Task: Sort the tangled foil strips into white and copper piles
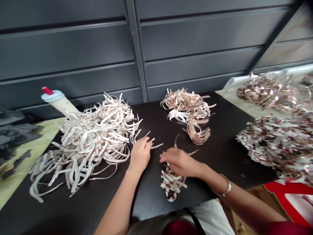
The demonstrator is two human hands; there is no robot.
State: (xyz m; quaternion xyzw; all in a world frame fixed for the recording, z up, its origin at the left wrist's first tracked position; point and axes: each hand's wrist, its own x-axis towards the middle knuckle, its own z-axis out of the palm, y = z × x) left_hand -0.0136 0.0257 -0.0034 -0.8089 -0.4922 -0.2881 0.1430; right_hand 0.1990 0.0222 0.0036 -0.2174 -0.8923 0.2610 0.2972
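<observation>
A small heap of short strips [173,186] lies near the surface's front edge, partly under the right hand [179,161], whose fingers bend over it; whether they grip, I cannot tell. The left hand [141,151] curls beside the ends of long white strips [97,135] spreading toward the left edge; its grip is unclear too. Coppery strips [188,104] lie near the back edge of the black surface [227,130], a crinkled pile [281,143] covers part of its right edge, and a grey panelled wall [200,37] rises behind
</observation>
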